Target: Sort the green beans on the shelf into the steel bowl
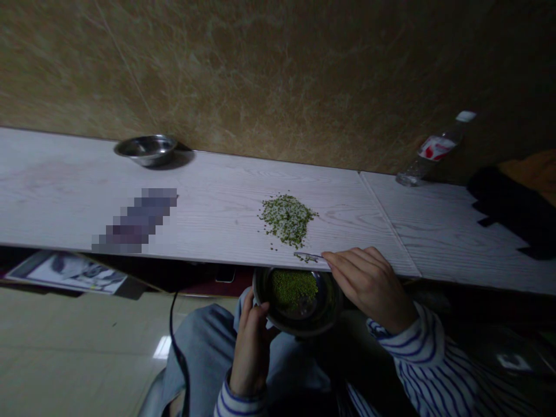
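Note:
My left hand point(254, 341) grips the rim of a metal bowl point(299, 333) below the counter's front edge. Green beans point(293, 289) lie inside this bowl. Pinched in my right hand point(369, 278) is a thin, light-coloured tool point(308, 256), its tip low over the counter edge beside a few beans. Just behind the tool, a loose pile of green beans mixed with white grains point(287, 219) is spread on the pale wood-grain counter point(217, 214).
At the back left stands another metal bowl point(146, 149). A plastic bottle point(436, 147) leans near the wall on the right, beside dark cloth point(515, 211). A pixelated patch point(139, 220) covers something at left. A phone point(225, 274) lies on the shelf below.

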Available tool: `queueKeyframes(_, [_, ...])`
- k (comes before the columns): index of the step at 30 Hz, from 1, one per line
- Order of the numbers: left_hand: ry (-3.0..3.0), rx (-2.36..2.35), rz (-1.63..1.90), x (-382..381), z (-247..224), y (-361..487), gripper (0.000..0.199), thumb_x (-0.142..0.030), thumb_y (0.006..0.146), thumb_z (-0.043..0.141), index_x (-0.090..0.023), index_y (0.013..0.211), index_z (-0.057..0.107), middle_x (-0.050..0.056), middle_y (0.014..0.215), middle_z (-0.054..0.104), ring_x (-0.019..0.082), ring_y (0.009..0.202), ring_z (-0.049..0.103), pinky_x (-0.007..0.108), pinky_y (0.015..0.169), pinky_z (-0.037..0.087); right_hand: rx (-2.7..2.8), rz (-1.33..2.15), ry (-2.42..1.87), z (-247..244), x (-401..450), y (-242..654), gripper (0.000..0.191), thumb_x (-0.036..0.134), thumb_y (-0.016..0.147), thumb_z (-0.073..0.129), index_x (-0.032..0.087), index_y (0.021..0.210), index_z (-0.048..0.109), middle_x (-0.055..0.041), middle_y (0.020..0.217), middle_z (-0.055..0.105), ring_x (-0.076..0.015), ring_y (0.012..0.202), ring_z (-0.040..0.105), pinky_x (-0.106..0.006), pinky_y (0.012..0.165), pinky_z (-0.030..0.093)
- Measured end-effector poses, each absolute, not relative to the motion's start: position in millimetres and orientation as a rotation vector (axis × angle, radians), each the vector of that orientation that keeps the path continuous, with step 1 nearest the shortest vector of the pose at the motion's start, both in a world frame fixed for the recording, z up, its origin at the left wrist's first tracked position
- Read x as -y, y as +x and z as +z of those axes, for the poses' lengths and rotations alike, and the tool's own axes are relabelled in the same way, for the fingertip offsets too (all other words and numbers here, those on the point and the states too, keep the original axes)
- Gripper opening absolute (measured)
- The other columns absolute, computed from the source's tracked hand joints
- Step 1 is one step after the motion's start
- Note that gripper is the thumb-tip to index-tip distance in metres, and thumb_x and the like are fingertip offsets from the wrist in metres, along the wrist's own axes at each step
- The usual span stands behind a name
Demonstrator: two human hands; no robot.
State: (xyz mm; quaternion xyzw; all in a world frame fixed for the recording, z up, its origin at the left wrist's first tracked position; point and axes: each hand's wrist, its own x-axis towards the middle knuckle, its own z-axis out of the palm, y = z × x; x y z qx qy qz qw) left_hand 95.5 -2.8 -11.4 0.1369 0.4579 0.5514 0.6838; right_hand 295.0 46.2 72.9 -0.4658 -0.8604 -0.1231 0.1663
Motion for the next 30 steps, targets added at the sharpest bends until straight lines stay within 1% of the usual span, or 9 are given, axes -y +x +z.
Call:
queueKeyframes(6, [0.321,-1.021,1.233,2,-12,94,0.056,-0.032,0.077,0.054,-0.033,0.133,0.044,0.005,0.126,0.052,0.023,0.109,0.05,0.028,0.07,0.049,2.433,-0.349,-1.334,75,-47,296,0.023,0.015,0.089,0.046,0.016,0.107,0.061,-0.006,0.088,0.069,-0.0167,0.079,0.058,-0.032,0.071,0.033])
queueKeyframes(15, [0.3,-1.033,1.22,1,-12,93,0.055,-0.032,0.079,0.052,-0.031,0.133,0.043,0.006,0.124,0.053,0.024,0.11,0.049,0.031,0.077,0.049,2.422,-0.398,-1.379,74,-41,310,0.022,0.017,0.09,0.047,0.015,0.104,0.063,-0.006,0.084,0.069,-0.0164,0.076,0.059,-0.032,0.069,0.033])
queueKeyframes(24, [0.332,-1.015,1.212,1,-11,97,0.053,-0.031,0.079,0.052,-0.032,0.132,0.043,0.004,0.122,0.052,0.02,0.105,0.049,0.029,0.075,0.048,2.453,-0.349,-1.364,76,-31,314,0.021,0.015,0.089,0.048,0.014,0.106,0.061,-0.0058,0.087,0.068,-0.0168,0.078,0.059,-0.032,0.07,0.034])
queueKeyframes(30, [0.315,-1.017,1.214,2,-14,97,0.056,-0.03,0.078,0.053,-0.032,0.133,0.042,0.005,0.122,0.052,0.021,0.105,0.049,0.03,0.074,0.049,2.469,-0.342,-1.365,78,-28,312,0.022,0.015,0.09,0.047,0.014,0.106,0.061,-0.0056,0.085,0.068,-0.0168,0.077,0.058,-0.032,0.071,0.034])
